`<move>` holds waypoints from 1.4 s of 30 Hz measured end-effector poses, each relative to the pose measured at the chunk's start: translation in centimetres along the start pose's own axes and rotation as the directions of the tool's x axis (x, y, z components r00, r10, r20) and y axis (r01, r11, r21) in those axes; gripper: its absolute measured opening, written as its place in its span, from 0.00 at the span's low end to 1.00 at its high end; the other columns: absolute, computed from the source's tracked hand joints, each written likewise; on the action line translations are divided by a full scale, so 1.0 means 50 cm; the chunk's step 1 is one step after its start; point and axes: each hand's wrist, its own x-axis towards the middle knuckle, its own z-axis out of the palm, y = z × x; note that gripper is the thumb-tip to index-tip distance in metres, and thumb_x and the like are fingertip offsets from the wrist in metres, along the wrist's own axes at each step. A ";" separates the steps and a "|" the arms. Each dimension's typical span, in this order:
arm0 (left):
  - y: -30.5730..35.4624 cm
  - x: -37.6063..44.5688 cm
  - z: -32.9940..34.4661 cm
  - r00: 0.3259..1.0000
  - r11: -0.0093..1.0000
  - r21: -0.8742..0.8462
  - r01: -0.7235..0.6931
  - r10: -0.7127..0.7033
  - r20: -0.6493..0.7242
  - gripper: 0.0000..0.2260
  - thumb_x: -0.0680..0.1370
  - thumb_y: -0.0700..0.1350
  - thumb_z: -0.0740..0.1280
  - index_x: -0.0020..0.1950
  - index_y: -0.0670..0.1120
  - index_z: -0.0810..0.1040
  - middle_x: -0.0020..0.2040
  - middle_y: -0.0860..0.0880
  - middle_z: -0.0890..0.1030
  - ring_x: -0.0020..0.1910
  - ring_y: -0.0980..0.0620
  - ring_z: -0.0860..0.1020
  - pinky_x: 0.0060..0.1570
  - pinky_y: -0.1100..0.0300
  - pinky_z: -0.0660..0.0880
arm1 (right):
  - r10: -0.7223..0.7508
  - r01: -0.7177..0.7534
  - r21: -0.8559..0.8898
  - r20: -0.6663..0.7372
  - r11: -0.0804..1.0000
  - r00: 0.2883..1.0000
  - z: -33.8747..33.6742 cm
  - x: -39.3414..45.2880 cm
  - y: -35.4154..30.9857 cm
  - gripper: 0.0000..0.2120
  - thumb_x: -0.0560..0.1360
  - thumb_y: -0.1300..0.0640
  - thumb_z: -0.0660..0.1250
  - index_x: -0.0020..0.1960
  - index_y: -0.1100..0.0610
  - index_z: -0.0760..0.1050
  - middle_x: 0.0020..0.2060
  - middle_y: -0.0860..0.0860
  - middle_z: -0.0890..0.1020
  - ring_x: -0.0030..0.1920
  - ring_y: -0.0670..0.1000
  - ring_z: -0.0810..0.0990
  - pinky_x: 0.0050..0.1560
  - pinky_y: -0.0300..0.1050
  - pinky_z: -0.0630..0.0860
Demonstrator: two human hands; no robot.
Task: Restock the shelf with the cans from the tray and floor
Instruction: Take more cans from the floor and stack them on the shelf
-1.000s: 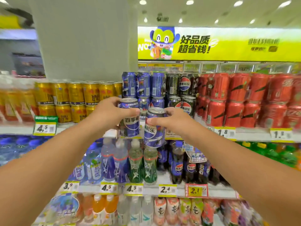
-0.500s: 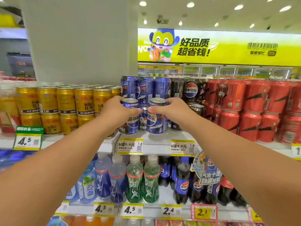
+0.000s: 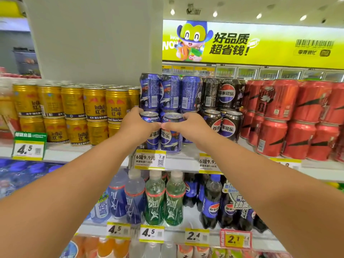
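Two blue Pepsi cans stand side by side at the front of the top shelf (image 3: 188, 161). My left hand (image 3: 136, 125) is wrapped around the left blue can (image 3: 151, 138). My right hand (image 3: 186, 126) grips the right blue can (image 3: 171, 139). Both cans are upright and their bases rest on the shelf board, just behind the yellow price tag (image 3: 149, 159). More blue cans (image 3: 170, 92) are stacked two high right behind them. No tray or floor is in view.
Gold Red Bull cans (image 3: 93, 103) fill the shelf to the left, black Pepsi cans (image 3: 226, 123) and red cans (image 3: 297, 118) to the right. Bottles (image 3: 154, 198) stand on the shelf below. A white pillar (image 3: 96, 38) rises behind the gold cans.
Both hands carried the two blue cans up and forward from below shelf height onto the top shelf, where they now stand in front of the blue stack.
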 end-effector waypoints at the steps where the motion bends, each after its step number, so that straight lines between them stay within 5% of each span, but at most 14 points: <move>1: -0.004 0.000 0.002 1.000 1.000 -0.006 -0.001 0.001 -0.004 0.32 0.68 0.52 0.79 0.68 0.46 0.71 0.60 0.47 0.78 0.54 0.47 0.79 0.52 0.49 0.80 | -0.005 0.005 0.004 -0.004 1.000 1.000 0.002 0.002 0.001 0.48 0.66 0.40 0.79 0.75 0.62 0.64 0.69 0.55 0.73 0.49 0.46 0.69 0.49 0.45 0.67; 5: -0.015 0.005 0.005 1.000 1.000 -0.028 -0.008 0.008 -0.016 0.32 0.68 0.51 0.79 0.68 0.46 0.72 0.60 0.48 0.79 0.54 0.47 0.80 0.53 0.48 0.80 | 0.015 -0.014 0.011 -0.044 1.000 0.999 0.008 0.003 0.003 0.41 0.67 0.40 0.79 0.71 0.58 0.69 0.60 0.49 0.76 0.48 0.47 0.71 0.45 0.41 0.68; 8: -0.021 0.007 0.005 0.999 0.999 -0.018 -0.036 0.035 -0.036 0.32 0.69 0.52 0.79 0.68 0.47 0.71 0.59 0.49 0.79 0.52 0.49 0.79 0.51 0.51 0.80 | 0.007 -0.006 0.016 -0.061 1.000 0.998 0.018 -0.003 0.011 0.20 0.67 0.42 0.79 0.51 0.50 0.77 0.46 0.44 0.83 0.39 0.43 0.79 0.34 0.34 0.73; 11: -0.030 0.004 0.004 0.998 0.999 -0.002 -0.052 0.052 -0.047 0.36 0.69 0.55 0.78 0.72 0.46 0.69 0.61 0.49 0.78 0.53 0.49 0.79 0.51 0.51 0.80 | 0.000 0.003 0.033 -0.090 0.999 0.996 0.029 -0.012 0.020 0.27 0.66 0.40 0.79 0.58 0.54 0.78 0.50 0.47 0.85 0.47 0.48 0.83 0.46 0.42 0.80; 16: -0.036 -0.006 0.001 0.993 0.995 0.070 -0.077 0.082 -0.082 0.37 0.70 0.57 0.77 0.74 0.46 0.66 0.64 0.48 0.78 0.54 0.48 0.78 0.48 0.53 0.79 | 0.013 -0.011 0.016 -0.096 1.000 0.995 0.028 -0.021 0.025 0.45 0.67 0.36 0.77 0.75 0.57 0.66 0.67 0.49 0.74 0.62 0.52 0.74 0.58 0.49 0.72; 22: -0.030 -0.015 0.002 0.991 0.989 0.119 -0.083 0.094 -0.091 0.37 0.72 0.55 0.76 0.75 0.45 0.65 0.67 0.45 0.76 0.61 0.45 0.77 0.50 0.54 0.76 | -0.020 0.007 -0.124 -0.108 0.992 0.994 0.025 -0.032 0.024 0.45 0.69 0.35 0.75 0.75 0.58 0.64 0.67 0.52 0.74 0.61 0.54 0.75 0.55 0.48 0.72; 27: -0.043 -0.041 0.001 0.985 0.985 0.130 -0.110 0.126 -0.121 0.36 0.72 0.55 0.76 0.74 0.45 0.65 0.67 0.46 0.77 0.60 0.47 0.77 0.50 0.58 0.74 | -0.003 -0.012 -0.127 -0.120 0.992 0.993 0.020 -0.050 0.039 0.31 0.68 0.37 0.76 0.60 0.58 0.74 0.46 0.45 0.78 0.44 0.48 0.76 0.49 0.48 0.74; 30: -0.056 -0.074 0.001 0.982 0.982 0.143 -0.126 0.144 -0.125 0.30 0.72 0.55 0.76 0.69 0.46 0.70 0.63 0.47 0.80 0.49 0.56 0.74 0.38 0.68 0.67 | 0.004 -0.015 -0.099 -0.114 0.995 0.994 0.008 -0.075 0.052 0.27 0.70 0.40 0.76 0.59 0.55 0.73 0.56 0.48 0.80 0.54 0.49 0.78 0.54 0.46 0.74; 31: -0.060 -0.089 0.000 0.981 0.982 0.142 -0.128 0.146 -0.125 0.30 0.72 0.55 0.76 0.69 0.46 0.71 0.62 0.47 0.80 0.48 0.57 0.72 0.38 0.68 0.66 | 0.000 -0.013 -0.114 -0.109 0.993 0.994 0.003 -0.089 0.055 0.32 0.71 0.40 0.75 0.67 0.56 0.71 0.63 0.51 0.78 0.60 0.52 0.77 0.59 0.48 0.74; 33: -0.069 -0.120 -0.004 0.977 0.974 0.173 -0.149 0.172 -0.126 0.28 0.73 0.55 0.75 0.69 0.46 0.72 0.62 0.47 0.80 0.48 0.57 0.72 0.41 0.64 0.68 | -0.075 0.047 -0.215 -0.124 0.976 0.989 -0.007 -0.121 0.066 0.39 0.74 0.40 0.72 0.76 0.58 0.64 0.72 0.54 0.72 0.69 0.54 0.72 0.65 0.49 0.70; 36: -0.084 -0.170 -0.011 0.975 0.926 0.331 -0.181 0.213 -0.061 0.28 0.75 0.58 0.71 0.70 0.46 0.72 0.66 0.46 0.78 0.58 0.50 0.76 0.51 0.57 0.72 | -0.291 0.208 -0.435 -0.134 0.876 0.947 -0.023 -0.181 0.094 0.34 0.77 0.40 0.67 0.76 0.59 0.64 0.72 0.55 0.71 0.70 0.55 0.70 0.67 0.50 0.68; 42: -0.106 -0.264 -0.006 0.961 0.757 0.592 -0.275 0.231 0.151 0.34 0.76 0.63 0.66 0.77 0.49 0.65 0.78 0.45 0.64 0.76 0.47 0.60 0.73 0.50 0.60 | -0.455 0.422 -0.642 0.125 0.640 0.881 -0.043 -0.275 0.155 0.26 0.81 0.43 0.60 0.73 0.57 0.68 0.74 0.54 0.69 0.74 0.54 0.65 0.70 0.50 0.64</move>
